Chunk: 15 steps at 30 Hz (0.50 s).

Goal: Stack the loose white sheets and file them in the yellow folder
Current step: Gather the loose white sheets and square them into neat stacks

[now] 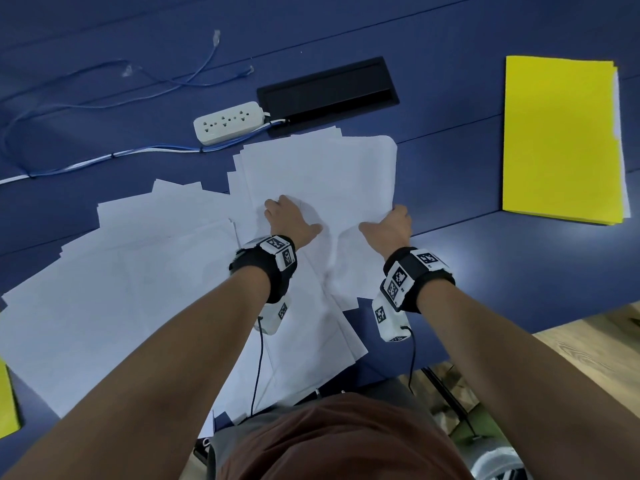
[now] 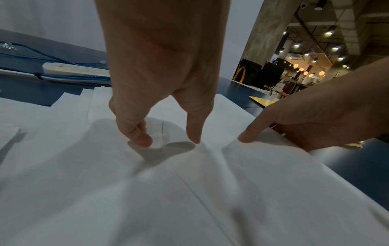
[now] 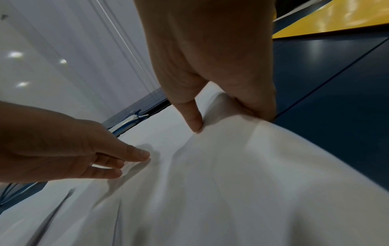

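Several loose white sheets [image 1: 322,168] lie fanned over the blue table [image 1: 467,271], spreading toward the near left [image 1: 138,271]. My left hand [image 1: 280,211] presses its fingertips [image 2: 143,139] down on the top sheets near the middle of the pile. At the pile's right edge my right hand [image 1: 391,220] pinches the sheets [image 3: 231,166], thumb [image 3: 195,123] on top and fingers curled under, and the paper bulges up there. The yellow folder [image 1: 561,140] lies closed at the far right, apart from both hands, with white paper showing at its right edge.
A white power strip [image 1: 227,123] and a black cable hatch [image 1: 327,95] sit just beyond the sheets. Blue cables [image 1: 104,157] run across the table's left. Another yellow piece [image 1: 7,400] shows at the near left edge. The table's near edge drops to a wooden floor [image 1: 588,358].
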Motion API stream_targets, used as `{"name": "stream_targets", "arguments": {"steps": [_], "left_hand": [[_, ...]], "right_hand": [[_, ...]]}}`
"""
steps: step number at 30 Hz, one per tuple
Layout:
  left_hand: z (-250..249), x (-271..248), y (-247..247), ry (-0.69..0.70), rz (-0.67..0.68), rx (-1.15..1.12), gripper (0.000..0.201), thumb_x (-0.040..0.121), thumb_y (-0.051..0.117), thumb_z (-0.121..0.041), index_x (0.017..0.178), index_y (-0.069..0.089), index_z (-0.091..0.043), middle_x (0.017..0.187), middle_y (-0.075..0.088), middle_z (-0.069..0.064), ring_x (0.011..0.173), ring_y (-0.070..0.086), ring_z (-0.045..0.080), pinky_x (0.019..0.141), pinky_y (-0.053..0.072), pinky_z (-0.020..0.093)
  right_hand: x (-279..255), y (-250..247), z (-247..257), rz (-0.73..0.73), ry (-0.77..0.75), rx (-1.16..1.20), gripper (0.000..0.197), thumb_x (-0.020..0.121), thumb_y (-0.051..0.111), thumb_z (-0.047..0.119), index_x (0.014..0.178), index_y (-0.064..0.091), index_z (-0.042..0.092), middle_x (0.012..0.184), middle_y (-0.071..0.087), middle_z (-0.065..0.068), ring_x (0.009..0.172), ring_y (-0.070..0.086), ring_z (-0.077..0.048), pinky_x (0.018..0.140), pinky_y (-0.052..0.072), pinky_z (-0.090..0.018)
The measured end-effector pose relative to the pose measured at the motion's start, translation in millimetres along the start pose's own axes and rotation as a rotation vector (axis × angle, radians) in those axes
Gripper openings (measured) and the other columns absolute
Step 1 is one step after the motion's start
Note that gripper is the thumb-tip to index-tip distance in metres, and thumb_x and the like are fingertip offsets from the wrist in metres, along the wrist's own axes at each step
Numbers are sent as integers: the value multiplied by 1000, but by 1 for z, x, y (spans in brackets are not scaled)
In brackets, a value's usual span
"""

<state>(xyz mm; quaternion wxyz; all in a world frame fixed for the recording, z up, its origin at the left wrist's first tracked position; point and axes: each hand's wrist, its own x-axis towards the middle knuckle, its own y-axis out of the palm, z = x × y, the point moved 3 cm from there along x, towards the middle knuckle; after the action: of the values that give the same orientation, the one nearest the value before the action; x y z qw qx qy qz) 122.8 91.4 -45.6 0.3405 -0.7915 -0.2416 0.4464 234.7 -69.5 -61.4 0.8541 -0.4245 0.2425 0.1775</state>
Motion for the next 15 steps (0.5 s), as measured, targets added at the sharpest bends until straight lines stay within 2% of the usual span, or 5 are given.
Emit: {"name": "stream_targets", "arguments": {"steps": [3,8,10,12,15], "left_hand": [[4,3,-3,5,-2,9,91,76,79,-43,138,30,2,136,31,17,127,34,32,106,36,37],[7,7,-3,21,31,15,86,72,80,-48,133,42,-1,133,28,16,125,30,33,108,36,38],[4,5,-1,38,41,19,84,72,81,-49,131,44,-2,132,27,16,126,28,33,108,35,39],[1,2,1,56,27,17,88,70,82,-48,133,41,-2,133,27,16,126,28,33,108,34,37],[-2,0,1,33,-17,-39,102,69,85,-42,140,26,2,135,25,16,127,28,32,107,33,34]], "right_hand": [[3,-3,2,0,30,-31,57,76,67,16,125,41,6,131,41,-10,122,40,-33,105,39,-44],[2,-3,7,-9,61,-48,53,76,67,13,123,43,6,131,39,-11,122,39,-33,103,41,-41],[3,-1,7,0,49,31,51,75,65,11,119,39,11,115,48,-6,113,50,-31,97,47,-43],[1,-3,7,11,35,113,49,74,64,9,113,35,16,94,51,3,96,59,-28,92,51,-44],[-1,-7,8,62,-15,180,45,77,66,7,116,44,14,91,55,4,86,60,-22,74,51,-31]]}}
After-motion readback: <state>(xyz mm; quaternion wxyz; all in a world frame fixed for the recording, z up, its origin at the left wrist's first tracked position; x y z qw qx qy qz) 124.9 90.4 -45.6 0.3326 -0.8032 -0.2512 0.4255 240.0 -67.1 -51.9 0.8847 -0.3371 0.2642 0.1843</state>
